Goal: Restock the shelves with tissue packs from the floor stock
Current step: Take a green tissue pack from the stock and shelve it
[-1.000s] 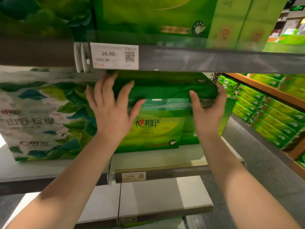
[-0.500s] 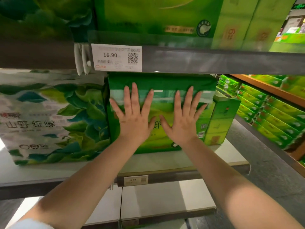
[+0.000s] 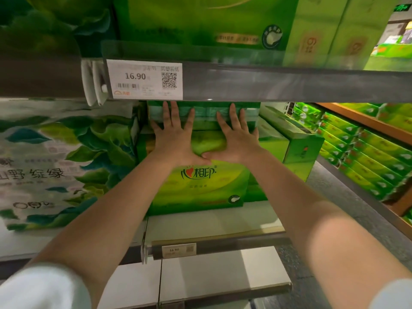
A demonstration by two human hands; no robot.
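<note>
Both arms reach forward and up, bare from the white sleeves at the elbows. The left hand (image 3: 176, 139) and right hand (image 3: 236, 139) lie flat side by side, palms forward, fingers straight and spread, pointing up. Their thumbs touch at the tips between them.

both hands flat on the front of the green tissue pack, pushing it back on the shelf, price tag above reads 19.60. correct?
Not quite. The price tag on the shelf edge above reads 16.90, not 19.60, as the head view shows. The rest holds: the left hand and right hand lie flat, fingers spread, on the front of the green tissue pack, which stands on the shelf.
</note>
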